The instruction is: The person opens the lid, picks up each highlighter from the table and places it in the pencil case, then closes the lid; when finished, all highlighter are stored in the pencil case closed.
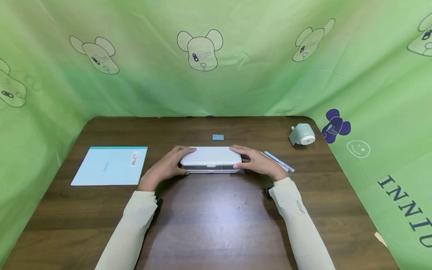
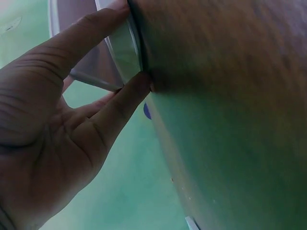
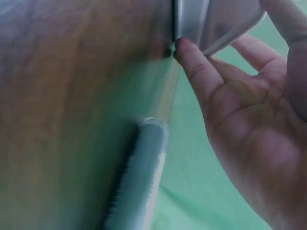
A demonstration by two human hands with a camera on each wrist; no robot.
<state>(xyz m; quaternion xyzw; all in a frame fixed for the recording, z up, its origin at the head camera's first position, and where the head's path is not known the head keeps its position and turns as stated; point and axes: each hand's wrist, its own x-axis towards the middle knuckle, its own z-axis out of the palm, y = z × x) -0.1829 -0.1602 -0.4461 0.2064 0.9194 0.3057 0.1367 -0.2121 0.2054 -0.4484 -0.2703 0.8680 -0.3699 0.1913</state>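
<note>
A white pencil case (image 1: 212, 156) lies lengthwise on the table between the two hands. Its lid stands slightly raised over the base, with a darker band showing along the front and a small latch at the middle. My left hand (image 1: 170, 164) grips the left end, and in the left wrist view its thumb and fingers (image 2: 124, 103) span the case's edge. At the opposite end, my right hand (image 1: 257, 161) holds the corner, thumb at the front and fingers over the lid. The right wrist view has the right fingertips (image 3: 189, 52) at the low edge of the case.
Beside the right hand lie blue and white pens (image 1: 280, 162). A pale green pencil sharpener (image 1: 302, 135) stands at the back right. Behind the case is a small blue block (image 1: 218, 137). A light blue notebook (image 1: 109, 167) rests at the left. Green cloth (image 1: 236, 90) hangs around the table.
</note>
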